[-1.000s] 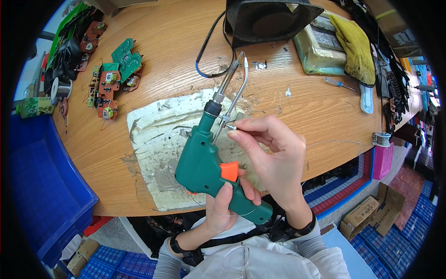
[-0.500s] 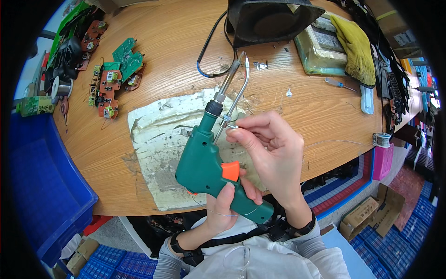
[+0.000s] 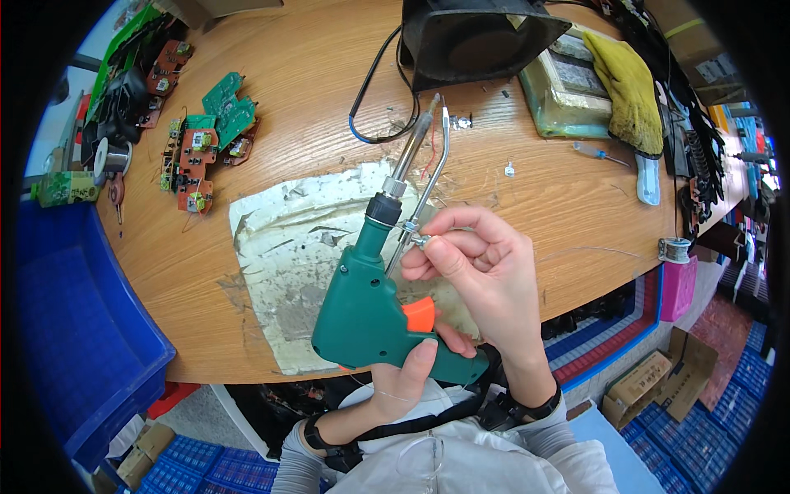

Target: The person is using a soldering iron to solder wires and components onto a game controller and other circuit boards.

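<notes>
My left hand (image 3: 409, 375) grips the handle of a green soldering gun (image 3: 370, 300) with an orange trigger, held over the table's front edge. Its metal tip and thin feed tube (image 3: 428, 156) point away from me, toward the black fan. My right hand (image 3: 481, 267) pinches a small silver screw or knob (image 3: 420, 240) on the side of the feed tube, just ahead of the gun body. A silvery foil sheet (image 3: 288, 239) lies on the wooden table (image 3: 313, 74) under the gun.
Green and red circuit boards (image 3: 210, 140) lie at the left, with a solder spool (image 3: 111, 156). A black fan (image 3: 477, 37), a greenish tray (image 3: 568, 95) and a yellow cloth (image 3: 629, 82) are at the back. A blue bin (image 3: 66, 329) sits at the left edge.
</notes>
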Available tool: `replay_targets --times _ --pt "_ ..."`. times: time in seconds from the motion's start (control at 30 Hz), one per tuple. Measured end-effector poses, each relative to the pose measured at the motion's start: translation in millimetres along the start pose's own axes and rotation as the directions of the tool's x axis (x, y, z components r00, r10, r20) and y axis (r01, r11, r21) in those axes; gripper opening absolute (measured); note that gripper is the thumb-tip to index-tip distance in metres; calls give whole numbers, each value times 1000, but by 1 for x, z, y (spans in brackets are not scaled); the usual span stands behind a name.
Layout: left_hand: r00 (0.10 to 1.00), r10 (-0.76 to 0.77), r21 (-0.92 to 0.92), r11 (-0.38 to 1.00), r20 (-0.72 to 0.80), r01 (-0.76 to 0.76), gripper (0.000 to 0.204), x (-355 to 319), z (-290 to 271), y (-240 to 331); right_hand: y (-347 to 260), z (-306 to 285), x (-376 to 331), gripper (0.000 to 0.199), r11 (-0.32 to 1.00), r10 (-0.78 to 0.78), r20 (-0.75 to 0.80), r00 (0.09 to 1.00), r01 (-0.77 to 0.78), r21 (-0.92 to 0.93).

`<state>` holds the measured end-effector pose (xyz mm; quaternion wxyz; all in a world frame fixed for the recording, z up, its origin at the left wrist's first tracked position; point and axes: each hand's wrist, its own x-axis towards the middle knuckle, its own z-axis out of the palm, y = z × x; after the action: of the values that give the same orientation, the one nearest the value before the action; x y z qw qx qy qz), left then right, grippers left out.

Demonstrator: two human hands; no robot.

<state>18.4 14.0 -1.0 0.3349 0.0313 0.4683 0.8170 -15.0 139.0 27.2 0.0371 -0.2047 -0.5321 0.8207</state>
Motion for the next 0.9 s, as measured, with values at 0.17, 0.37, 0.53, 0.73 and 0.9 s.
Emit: replay_targets --times 0.17,0.37,0.53,0.73,0.9 --pt "999 27 27 999 34 -27 39 1 1 1 -5 -2 -2 13 998 49 1 999 -49 49" --pt "999 13 31 999 43 -15 40 0 1 0 -7 -4 -3 13 999 9 -39 999 -7 50" --pt "999 20 22 1000 29 -21 41 0 0 -1 -6 -2 -3 12 997 -72 -52 996 72 1" --pt "999 30 14 999 40 -30 41 1 0 0 1 0 -6 11 981 -175 -67 982 169 -97" --pt "999 21 35 999 26 -22 43 5 3 3 -1 2 -7 14 968 -209 -93 973 193 -158"
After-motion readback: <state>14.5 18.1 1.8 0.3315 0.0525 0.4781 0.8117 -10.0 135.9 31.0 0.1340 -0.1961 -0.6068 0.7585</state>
